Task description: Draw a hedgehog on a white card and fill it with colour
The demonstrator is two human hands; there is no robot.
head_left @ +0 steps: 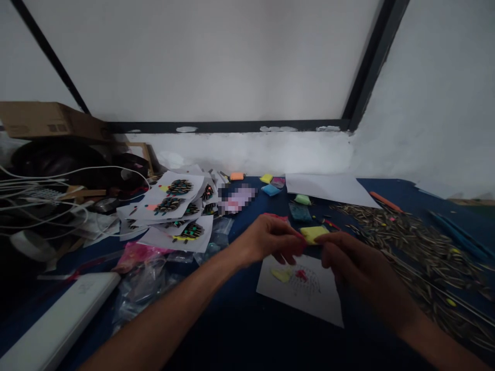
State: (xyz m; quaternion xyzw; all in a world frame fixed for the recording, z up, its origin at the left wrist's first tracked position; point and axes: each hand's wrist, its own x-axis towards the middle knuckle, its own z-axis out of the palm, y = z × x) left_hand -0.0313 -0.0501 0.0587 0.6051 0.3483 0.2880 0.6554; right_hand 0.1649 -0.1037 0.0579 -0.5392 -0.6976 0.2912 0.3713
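Note:
Above a small white sheet [320, 309] my left hand [273, 239] is closed, pinching red modelling clay [298, 240] at its fingertips. My right hand [348, 257] faces it from the right, thumb and forefinger pressed together; whatever is between them is too small or hidden to name. Its fingertips overlap the edge of a yellow clay packet [313, 234]; whether they touch it I cannot tell. The sheet carries a dotted, rounded drawing, with yellow clay [281, 274] at its left and a red clay bit [301, 275] in the middle. Something red shows partly behind my left hand.
Sunflower seeds [421, 247] spread across the right side. Blue [271, 190], orange [237, 176] and green [302, 199] clay packets sit farther back. Finished hedgehog pictures [178, 186] are stacked left, near plastic bags [145, 283], a white power bank [65, 319] and tangled cables [77, 172].

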